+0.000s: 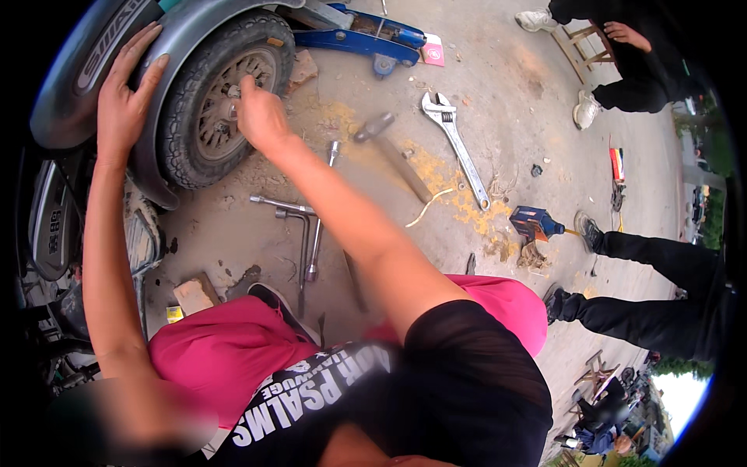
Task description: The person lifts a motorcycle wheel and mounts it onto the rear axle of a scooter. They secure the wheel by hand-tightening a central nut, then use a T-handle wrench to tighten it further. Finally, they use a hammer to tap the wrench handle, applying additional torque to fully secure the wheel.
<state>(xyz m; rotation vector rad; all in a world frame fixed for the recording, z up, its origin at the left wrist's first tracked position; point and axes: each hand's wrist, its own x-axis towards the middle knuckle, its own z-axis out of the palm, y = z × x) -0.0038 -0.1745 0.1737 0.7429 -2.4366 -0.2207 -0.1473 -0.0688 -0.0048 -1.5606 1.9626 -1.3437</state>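
Note:
My left hand (pixel 124 93) rests on the grey fender (pixel 179 31) with fingers stretched apart. Below it is a dusty wheel (pixel 179 117) with a spoked rim. My right hand (pixel 261 117) is closed at the wheel's hub, on something too hidden to make out. A blue floor jack (pixel 362 39) lies beside the wheel. On the ground to the right are a hammer (pixel 401 167), a large adjustable wrench (pixel 463 163), a cross lug wrench (pixel 319 233) and a dark bent bar (pixel 303 257).
A blue oil jug (pixel 533 222) and a brick (pixel 194 294) lie on the stained concrete (pixel 560 132). A seated person's legs (pixel 630 93) are at upper right; a standing person's legs (pixel 646 319) are at right. A red-handled tool (pixel 618 167) lies farther off.

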